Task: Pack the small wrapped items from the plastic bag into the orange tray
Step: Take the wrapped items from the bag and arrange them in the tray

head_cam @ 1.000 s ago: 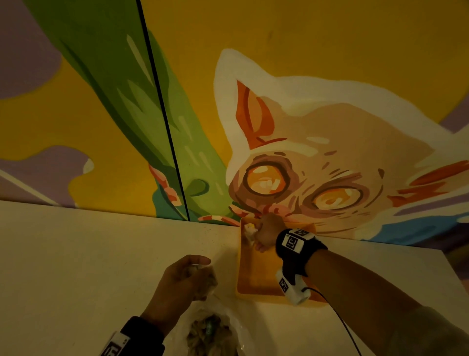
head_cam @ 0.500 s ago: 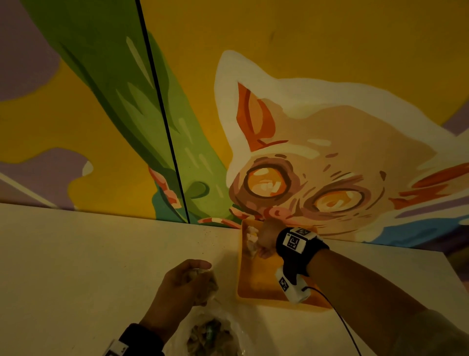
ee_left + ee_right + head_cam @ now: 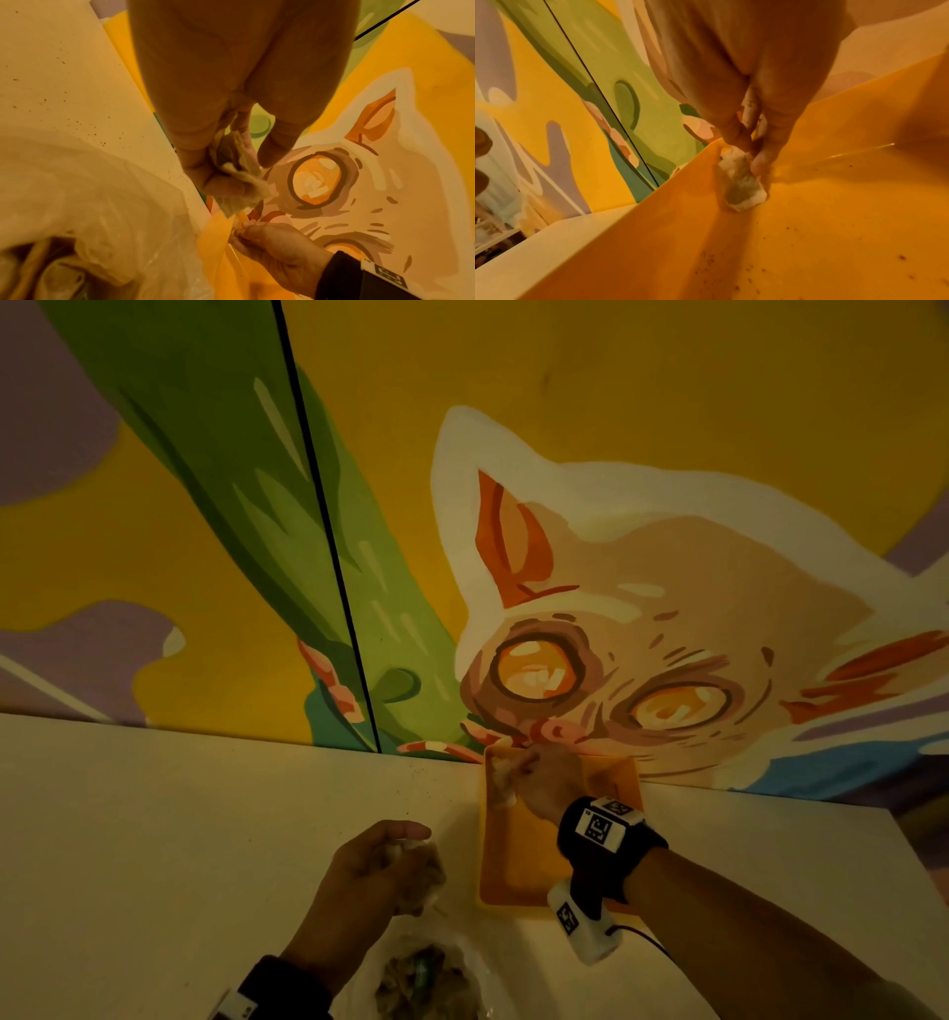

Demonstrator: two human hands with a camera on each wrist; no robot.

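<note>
Dim light, cat mural (image 3: pixel 642 618) — white counter (image 3: pixel 179 839)

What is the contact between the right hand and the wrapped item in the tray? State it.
Touching. The right wrist view shows the right hand with fingertips on the upper end of the wrapped item, which lies against the orange tray wall.

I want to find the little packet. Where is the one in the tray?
The wrapped item lies in the orange tray's far left corner by the painted wall, under the right hand's fingertips.
</note>
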